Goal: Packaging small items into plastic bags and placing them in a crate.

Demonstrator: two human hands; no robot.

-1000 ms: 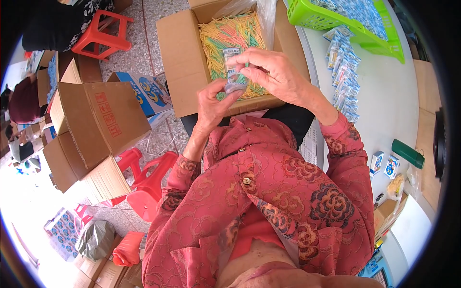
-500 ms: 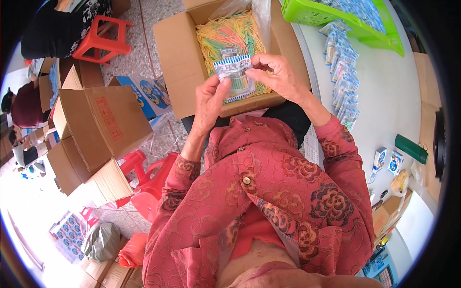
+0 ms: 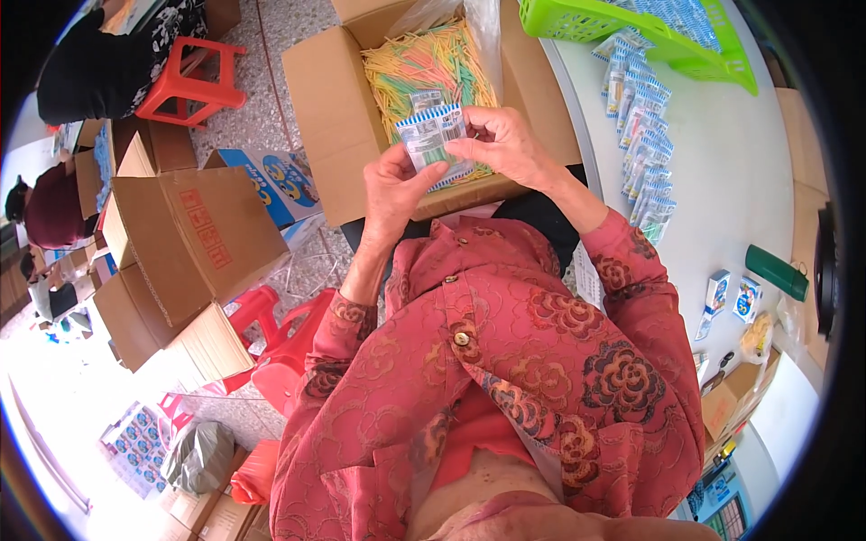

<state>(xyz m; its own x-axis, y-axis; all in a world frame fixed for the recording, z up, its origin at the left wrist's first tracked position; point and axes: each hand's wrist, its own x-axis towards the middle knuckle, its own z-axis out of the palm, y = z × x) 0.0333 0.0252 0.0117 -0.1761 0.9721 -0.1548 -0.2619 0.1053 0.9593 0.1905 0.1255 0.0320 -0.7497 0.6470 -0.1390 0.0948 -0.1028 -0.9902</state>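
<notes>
A small clear plastic packet (image 3: 431, 135) with blue-striped ends is held between my two hands, with green sticks showing inside. My left hand (image 3: 397, 185) grips its lower left side, thumb across the front. On the upper right, my right hand (image 3: 505, 144) pinches the packet between thumb and fingers. Behind it, an open cardboard box (image 3: 329, 126) holds a heap of thin yellow, pink and green sticks (image 3: 424, 68). Another small packet (image 3: 426, 100) lies on the sticks, partly covered by the held one.
On the white table (image 3: 722, 189) at the right, a row of filled packets (image 3: 642, 135) runs below a green basket (image 3: 622, 32) of more packets. A green case (image 3: 776, 272) lies farther right. Cartons (image 3: 189, 243) and red stools (image 3: 194, 81) stand at the left, where other people sit.
The packet has tilted and come slightly nearer to me. My right hand has shifted a little left and down, and my left thumb now lies across the packet's lower part.
</notes>
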